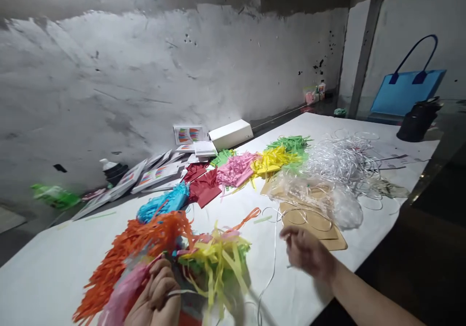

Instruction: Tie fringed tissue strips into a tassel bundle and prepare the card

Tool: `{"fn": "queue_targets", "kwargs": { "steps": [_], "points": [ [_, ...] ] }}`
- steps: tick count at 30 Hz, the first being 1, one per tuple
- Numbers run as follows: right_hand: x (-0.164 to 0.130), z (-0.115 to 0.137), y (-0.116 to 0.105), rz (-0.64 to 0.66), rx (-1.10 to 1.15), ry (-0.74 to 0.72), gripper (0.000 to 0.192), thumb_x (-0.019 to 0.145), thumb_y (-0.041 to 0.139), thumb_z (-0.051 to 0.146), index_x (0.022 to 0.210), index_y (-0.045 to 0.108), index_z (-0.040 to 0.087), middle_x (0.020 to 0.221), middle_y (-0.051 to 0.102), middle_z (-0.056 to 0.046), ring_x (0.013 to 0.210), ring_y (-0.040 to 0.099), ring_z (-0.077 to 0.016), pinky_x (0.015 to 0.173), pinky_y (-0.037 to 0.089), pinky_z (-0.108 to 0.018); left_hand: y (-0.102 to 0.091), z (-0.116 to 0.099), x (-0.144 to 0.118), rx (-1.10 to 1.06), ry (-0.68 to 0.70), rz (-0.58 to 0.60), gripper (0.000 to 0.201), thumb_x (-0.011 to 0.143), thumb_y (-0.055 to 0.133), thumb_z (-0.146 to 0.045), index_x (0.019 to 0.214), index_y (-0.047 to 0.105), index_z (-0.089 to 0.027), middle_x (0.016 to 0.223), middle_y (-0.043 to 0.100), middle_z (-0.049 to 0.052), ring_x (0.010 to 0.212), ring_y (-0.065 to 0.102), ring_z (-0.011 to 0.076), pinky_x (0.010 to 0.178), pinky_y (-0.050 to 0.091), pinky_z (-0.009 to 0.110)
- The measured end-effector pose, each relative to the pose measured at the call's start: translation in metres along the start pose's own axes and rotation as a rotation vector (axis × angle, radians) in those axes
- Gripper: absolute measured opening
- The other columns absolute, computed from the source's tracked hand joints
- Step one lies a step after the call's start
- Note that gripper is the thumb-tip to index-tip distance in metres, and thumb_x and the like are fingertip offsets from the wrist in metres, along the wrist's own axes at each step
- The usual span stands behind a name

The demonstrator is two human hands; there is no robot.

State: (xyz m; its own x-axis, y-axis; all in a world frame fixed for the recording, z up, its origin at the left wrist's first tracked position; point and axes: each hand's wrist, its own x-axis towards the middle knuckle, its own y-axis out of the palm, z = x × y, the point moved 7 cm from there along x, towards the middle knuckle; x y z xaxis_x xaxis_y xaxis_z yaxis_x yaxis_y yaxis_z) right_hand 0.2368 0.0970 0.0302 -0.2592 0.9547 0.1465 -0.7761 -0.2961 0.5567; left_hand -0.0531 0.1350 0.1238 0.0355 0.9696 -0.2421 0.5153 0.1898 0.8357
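Left hand (pixel 156 292) grasping pink streamers (pixel 125 292); right hand (pixel 304 253) curled.
White cord (pixel 275 243) should run clear of yellow streamers (pixel 218 263); blur obscures whether the right hand grips it.

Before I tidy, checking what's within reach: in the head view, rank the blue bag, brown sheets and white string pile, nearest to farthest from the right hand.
1. Brown sheets: just beyond the right hand.
2. White string pile: farther back, rightward.
3. Blue bag: far right background.
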Motion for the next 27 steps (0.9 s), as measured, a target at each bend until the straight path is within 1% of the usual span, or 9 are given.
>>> {"fn": "queue_targets", "kwargs": {
  "steps": [2,4,9,12,16,20,22,24,27],
  "points": [
    [0.002,0.015,-0.018,-0.152,-0.053,-0.066,0.041,0.091,0.062,0.056,0.107,0.067,0.019,0.052,0.025,0.013,0.045,0.017,-0.0064,0.045,0.021,-0.02,-0.005,0.005,0.0,-0.07,-0.004,-0.069,0.044,0.104,0.01,0.0,0.089,0.044,-0.023,0.053,0.051,-0.009,0.035,0.043,0.0045,0.036,0.033,0.011],
    [0.005,0.018,-0.017,-0.217,-0.141,-0.079,0.029,0.091,0.065,0.047,0.102,0.067,0.021,0.056,0.033,0.011,0.047,0.024,-0.0066,0.047,0.022,-0.019,-0.009,0.01,0.0,-0.079,-0.018,-0.1,0.043,0.105,0.009,-0.002,0.097,0.047,-0.02,0.052,0.05,-0.009,0.033,0.042,0.0056,0.034,0.032,0.013],
    [0.023,-0.006,0.048,-0.068,-0.471,-0.016,0.014,0.076,0.075,0.026,0.088,0.078,0.019,0.078,0.066,-0.002,0.068,0.058,-0.0154,0.065,0.044,-0.028,-0.016,0.016,-0.002,-0.11,-0.087,-0.138,0.044,0.102,0.008,0.003,0.112,0.049,-0.009,0.069,0.063,-0.002,0.032,0.04,0.0052,0.032,0.031,0.016],
    [0.049,-0.022,0.08,-0.053,-0.648,-0.018,0.014,0.075,0.071,0.014,0.083,0.08,0.021,0.078,0.068,-0.001,0.077,0.057,-0.0174,0.077,0.042,-0.031,-0.015,0.017,-0.009,-0.098,-0.089,-0.133,0.043,0.102,0.009,0.003,0.112,0.049,-0.008,0.065,0.061,-0.003,0.033,0.043,0.0058,0.033,0.032,0.015],
    [0.089,-0.057,0.102,-0.099,-0.768,0.073,0.005,0.074,0.077,0.018,0.069,0.077,0.018,0.061,0.059,0.002,0.066,0.053,-0.0162,0.07,0.039,-0.03,-0.015,0.023,-0.018,-0.089,-0.103,-0.141,0.04,0.106,0.012,-0.003,0.106,0.051,-0.011,0.057,0.055,-0.006,0.03,0.043,0.0063,0.032,0.031,0.016],
    [0.108,-0.089,0.114,-0.142,-0.754,0.165,0.027,0.073,0.081,0.022,0.053,0.064,0.017,0.045,0.038,0.008,0.055,0.043,-0.0123,0.062,0.035,-0.027,-0.014,0.031,-0.023,-0.11,-0.135,-0.139,0.041,0.106,0.012,-0.005,0.099,0.051,-0.014,0.053,0.051,-0.008,0.029,0.044,0.0052,0.031,0.03,0.015],
    [0.109,-0.092,0.115,-0.139,-0.695,0.161,0.029,0.076,0.078,0.019,0.053,0.06,0.017,0.048,0.038,0.009,0.055,0.044,-0.0115,0.062,0.035,-0.026,-0.019,0.03,-0.026,-0.113,-0.137,-0.163,0.039,0.107,0.015,-0.007,0.103,0.053,-0.013,0.053,0.051,-0.008,0.029,0.043,0.004,0.03,0.029,0.014],
    [0.106,-0.083,0.112,-0.116,-0.603,0.146,0.028,0.08,0.076,0.022,0.059,0.059,0.017,0.054,0.046,0.008,0.058,0.048,-0.0122,0.065,0.04,-0.027,-0.028,0.026,-0.029,-0.052,-0.134,-0.189,0.034,0.106,0.023,-0.009,0.109,0.056,-0.011,0.055,0.053,-0.008,0.029,0.042,0.003,0.03,0.029,0.013],
    [0.097,-0.053,0.1,-0.05,-0.418,0.129,0.031,0.09,0.067,0.039,0.068,0.058,0.018,0.066,0.059,0.003,0.066,0.058,-0.0146,0.073,0.048,-0.032,-0.048,0.018,-0.034,0.208,-0.152,-0.208,0.026,0.095,0.057,-0.009,0.119,0.061,-0.016,0.067,0.064,-0.003,0.036,0.048,0.0027,0.031,0.031,0.011]
  ]
}}
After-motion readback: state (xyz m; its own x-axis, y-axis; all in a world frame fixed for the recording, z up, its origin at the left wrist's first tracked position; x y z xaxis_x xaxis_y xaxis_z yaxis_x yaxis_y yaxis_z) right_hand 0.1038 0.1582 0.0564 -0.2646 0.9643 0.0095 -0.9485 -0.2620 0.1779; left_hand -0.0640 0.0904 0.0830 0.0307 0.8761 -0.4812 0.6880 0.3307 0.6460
